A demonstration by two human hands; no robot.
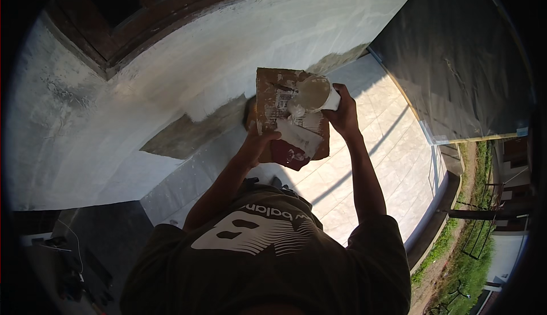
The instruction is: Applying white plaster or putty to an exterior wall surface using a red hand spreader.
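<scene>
My left hand [259,145] is closed on the left edge of a brown, plaster-smeared board [266,107], held up in front of my chest. Its thumb lies on top, close to a putty scraper with a pale blade [302,137] and a dark red end [289,155], which rests on the board. My right hand [345,115] grips a white cup [331,99] from its right side. The cup is tilted over the board's upper right, its mouth showing greyish paste inside. White paste lies on the board just below the cup's rim.
A plastered wall [188,70] with bare grey patches runs along the left and front, under a dark wooden window frame [108,47]. Pale floor tiles [364,167] lie below. A large dark sheet [456,64] stands at the right, with grass [473,252] beyond the ledge.
</scene>
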